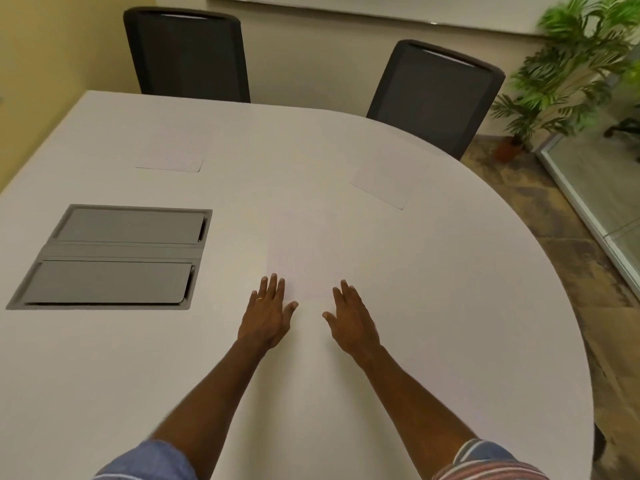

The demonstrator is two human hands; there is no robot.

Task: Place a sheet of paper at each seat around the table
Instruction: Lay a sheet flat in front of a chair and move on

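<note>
Head view: faint white sheet (298, 254) between hands (308, 317).

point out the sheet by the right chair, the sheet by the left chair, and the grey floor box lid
right sheet (389, 178), head view, its middle
left sheet (172, 152), head view, its middle
cable box lid (114, 257), head view, centre strip

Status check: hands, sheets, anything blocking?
Left hand and right hand open, flat at the near sheet. Two sheets down: far left sheet, right sheet, each before a chair. Nothing blocking.

No readable text, label or number anywhere — sheets look blank.
</note>
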